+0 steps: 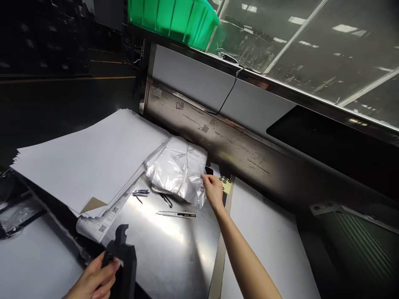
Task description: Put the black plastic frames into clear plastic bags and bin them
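My left hand (96,276), low in the view, is closed round a black plastic part (125,263) with a hooked upper end. My right hand (213,190) reaches forward and pinches the right edge of a stack of clear plastic bags (179,166). A silver utility knife (176,214) lies on the metal tabletop (162,253) in front of the bags. Partly under the stack is a small dark tool (166,200), its kind unclear. Left of that lie nail clippers (141,192). Behind my right hand is a yellow sheet with black round stickers (226,185).
A pile of large white sheets (93,153) covers the left side, over a printed label sheet (101,227). White board (264,241) lies to the right. A metal ledge (205,120) runs behind; a green bin (174,20) and a black cable (230,93) are above it.
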The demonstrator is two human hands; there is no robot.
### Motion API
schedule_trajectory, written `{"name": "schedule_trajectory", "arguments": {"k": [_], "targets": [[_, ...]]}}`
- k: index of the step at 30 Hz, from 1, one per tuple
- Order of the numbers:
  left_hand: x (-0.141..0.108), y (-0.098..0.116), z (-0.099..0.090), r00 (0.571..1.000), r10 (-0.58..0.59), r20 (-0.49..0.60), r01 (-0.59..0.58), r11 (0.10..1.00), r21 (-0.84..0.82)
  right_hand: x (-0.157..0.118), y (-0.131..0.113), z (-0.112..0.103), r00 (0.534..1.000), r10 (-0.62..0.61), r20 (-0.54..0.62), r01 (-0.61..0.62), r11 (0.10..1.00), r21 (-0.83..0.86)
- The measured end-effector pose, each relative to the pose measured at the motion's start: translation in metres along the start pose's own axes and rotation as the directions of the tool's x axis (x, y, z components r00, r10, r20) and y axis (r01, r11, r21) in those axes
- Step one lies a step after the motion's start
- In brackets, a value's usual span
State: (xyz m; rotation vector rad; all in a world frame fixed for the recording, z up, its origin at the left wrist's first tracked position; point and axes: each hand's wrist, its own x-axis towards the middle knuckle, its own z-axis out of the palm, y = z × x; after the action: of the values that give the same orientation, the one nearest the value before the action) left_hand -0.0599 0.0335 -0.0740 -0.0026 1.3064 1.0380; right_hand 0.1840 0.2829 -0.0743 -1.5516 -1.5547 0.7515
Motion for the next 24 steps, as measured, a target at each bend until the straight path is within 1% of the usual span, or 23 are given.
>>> {"name": "schedule_trajectory", "arguments": {"k": [2,4,5,7,9,11,13,16,17,18,19,20,22,23,24], "targets": [[0.003,-0.004,0.013,0.999,0.002,0.034,-0.002,1.0,0.016,-0.033,-0.007,-0.009,0.998,0.058,-0.01,-0.057,0.996,0.069],[0.004,-0.008,0.031,0.993,0.002,0.12,-0.004,1.0,0.016,-0.074,-0.016,-0.016,0.994,0.107,0.013,-0.108,0.987,0.122],[0.003,-0.01,0.041,0.984,0.001,0.177,-0.005,1.0,0.02,-0.095,-0.022,-0.019,0.992,0.125,0.03,-0.128,0.982,0.136],[0.001,-0.015,0.062,0.953,-0.013,0.302,0.002,0.999,0.037,-0.135,-0.033,-0.023,0.988,0.136,0.077,-0.146,0.979,0.142],[-0.005,-0.02,0.08,0.924,-0.038,0.38,0.013,0.998,0.068,-0.169,-0.04,-0.028,0.987,0.107,0.124,-0.123,0.984,0.132],[-0.011,-0.027,0.091,0.918,-0.056,0.393,0.013,0.994,0.113,-0.195,-0.043,-0.033,0.985,0.067,0.16,-0.087,0.989,0.12],[-0.019,-0.036,0.096,0.929,-0.05,0.367,-0.008,0.988,0.156,-0.215,-0.042,-0.04,0.978,0.042,0.205,-0.067,0.991,0.115],[-0.031,-0.052,0.094,0.94,-0.02,0.339,-0.052,0.978,0.202,-0.241,-0.038,-0.048,0.971,0.007,0.239,-0.038,0.992,0.124],[-0.035,-0.058,0.092,0.943,-0.009,0.333,-0.065,0.976,0.21,-0.249,-0.037,-0.049,0.972,0.006,0.236,-0.042,0.988,0.147],[-0.04,-0.064,0.09,0.944,-0.002,0.33,-0.073,0.974,0.215,-0.257,-0.037,-0.049,0.969,0.031,0.246,-0.083,0.976,0.203],[-0.045,-0.07,0.088,0.945,0.001,0.328,-0.077,0.973,0.219,-0.265,-0.037,-0.05,0.958,0.074,0.278,-0.156,0.945,0.286],[-0.051,-0.075,0.086,0.945,0.001,0.326,-0.078,0.972,0.223,-0.272,-0.037,-0.05,0.935,0.124,0.334,-0.252,0.892,0.376],[-0.06,-0.082,0.079,0.948,0.005,0.318,-0.082,0.97,0.23,-0.283,-0.036,-0.052,0.861,0.193,0.471,-0.447,0.729,0.519],[-0.063,-0.084,0.075,0.951,0.014,0.307,-0.089,0.969,0.232,-0.286,-0.034,-0.054,0.829,0.207,0.52,-0.517,0.641,0.567],[-0.066,-0.084,0.069,0.957,0.031,0.29,-0.102,0.968,0.231,-0.288,-0.031,-0.058,0.811,0.217,0.543,-0.559,0.562,0.61]]}}
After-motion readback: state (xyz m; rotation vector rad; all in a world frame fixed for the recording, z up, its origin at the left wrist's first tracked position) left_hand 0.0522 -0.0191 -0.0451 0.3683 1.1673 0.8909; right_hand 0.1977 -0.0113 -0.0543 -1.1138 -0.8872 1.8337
